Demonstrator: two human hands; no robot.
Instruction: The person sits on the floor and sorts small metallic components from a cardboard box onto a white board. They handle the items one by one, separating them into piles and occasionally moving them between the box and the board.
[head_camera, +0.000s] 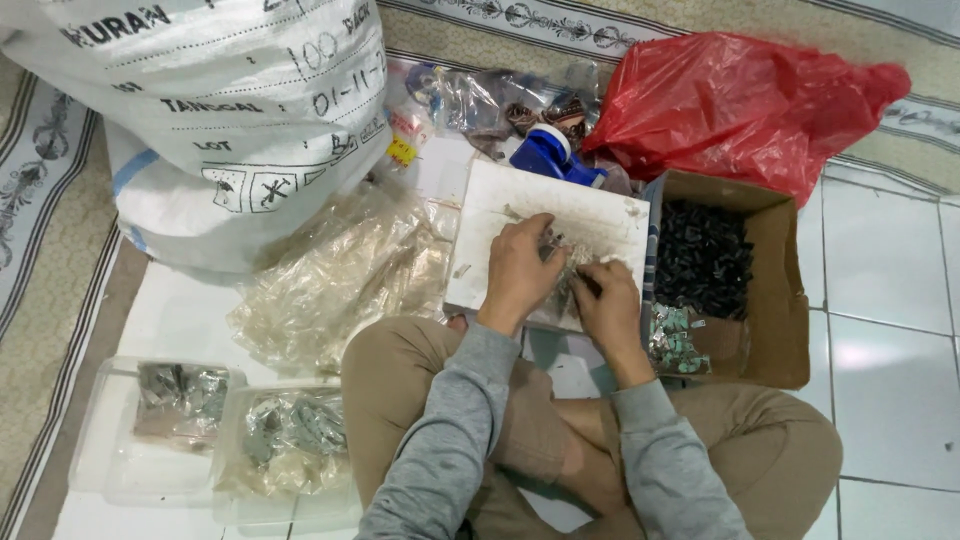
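The biggest thing in view is the white woven sack (230, 110), leaning at the upper left over a heap of clear plastic bags (345, 275). If it slumps, my guess is that it buries those bags and shoves them toward the work area. Next in size is the red plastic bag (735, 100) at the upper right, bulging just behind the cardboard box (780, 300). The box holds a pile of small dark parts (705, 258) and, at its near end, a small bag of shiny pieces (672, 338). Its wall stands just beside the person's right forearm, so a careless elbow could tip it and scatter the dark parts over the tiles.

At the lower left sit 2 clear plastic containers (120, 470) with bagged metallic bits, well apart from the hands.

In the middle lies the white board (530, 210), resting partly on the person's crossed legs and partly on the floor. That footing looks unsteady: a shift of the knee would likely tilt it and send the loose pieces sliding off. Behind it is a blue tape dispenser (548, 152).

The left hand (518, 275) is curled narrow, its fingers pinching at the small metal pieces (562, 258) on the board. The right hand (608, 300) is also closed in tight on the same cluster; exactly which piece each holds I cannot tell. Parts this small slip from fingertips easily and would be hard to find among the bags.
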